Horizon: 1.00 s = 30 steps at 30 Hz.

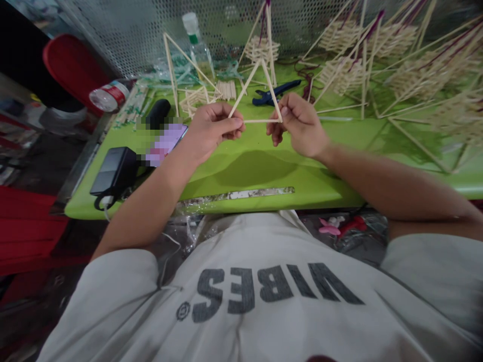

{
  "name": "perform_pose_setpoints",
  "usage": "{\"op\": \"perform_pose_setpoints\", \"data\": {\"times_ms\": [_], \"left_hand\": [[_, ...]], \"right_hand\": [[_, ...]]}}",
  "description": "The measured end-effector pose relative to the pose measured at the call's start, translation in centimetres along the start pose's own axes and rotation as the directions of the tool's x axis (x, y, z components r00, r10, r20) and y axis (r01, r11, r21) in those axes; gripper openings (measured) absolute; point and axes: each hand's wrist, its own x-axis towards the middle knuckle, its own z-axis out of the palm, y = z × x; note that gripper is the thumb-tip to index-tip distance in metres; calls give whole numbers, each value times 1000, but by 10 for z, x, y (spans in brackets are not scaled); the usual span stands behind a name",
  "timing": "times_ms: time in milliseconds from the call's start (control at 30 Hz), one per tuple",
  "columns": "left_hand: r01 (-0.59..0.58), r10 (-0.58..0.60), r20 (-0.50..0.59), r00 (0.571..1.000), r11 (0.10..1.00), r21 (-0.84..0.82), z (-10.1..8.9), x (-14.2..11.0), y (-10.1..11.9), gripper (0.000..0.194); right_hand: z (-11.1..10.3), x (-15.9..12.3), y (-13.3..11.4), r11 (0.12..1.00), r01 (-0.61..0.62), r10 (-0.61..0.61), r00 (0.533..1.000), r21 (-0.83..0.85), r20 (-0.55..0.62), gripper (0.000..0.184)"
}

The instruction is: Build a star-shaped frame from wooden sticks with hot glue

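Observation:
Between my two hands I hold up a triangle of thin wooden sticks [249, 88], its point away from me and its base stick running from hand to hand. My left hand [215, 128] pinches the left base corner between thumb and fingers. At the right base corner, my right hand [300, 123] pinches the joint. Behind the triangle lies a pair of dark blue cutters [275, 93]. Farther back stands a finished-looking stick frame [262, 50] with stacked sticks and purple thread. Short loose sticks [226, 90] lie in a row left of the triangle.
Several stick frames [343, 75] crowd the right of the green table [241, 176]. At the left are a phone [166, 143], a black power bank-like box [115, 171] with a cable and a plastic jar [109, 95]. A clear bottle [199, 50] stands before the perforated metal panel [139, 35].

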Motion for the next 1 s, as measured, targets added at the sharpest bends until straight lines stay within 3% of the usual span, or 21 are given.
{"op": "perform_pose_setpoints", "data": {"times_ms": [133, 533, 633, 767, 1000], "left_hand": [[6, -6, -11, 1000, 1000, 27, -1, 0, -1, 12], [-16, 16, -20, 1000, 1000, -9, -1, 3, -4, 15], [-19, 19, -7, 1000, 1000, -15, -1, 3, -4, 14], [-50, 50, -21, 999, 999, -2, -1, 2, -5, 14], [-90, 91, -36, 995, 995, 36, -3, 3, -9, 17]], "right_hand": [[-2, 0, 1, 998, -19, 20, 1000, 63, -2, 51], [-1, 5, -4, 981, 160, -179, 964, -113, -195, 67], [-5, 7, -2, 980, 146, -167, 974, -136, -156, 71], [-4, 2, -3, 981, 104, -107, 994, -162, -13, 60], [3, -4, -9, 976, 86, -93, 995, -198, -29, 57]]}}
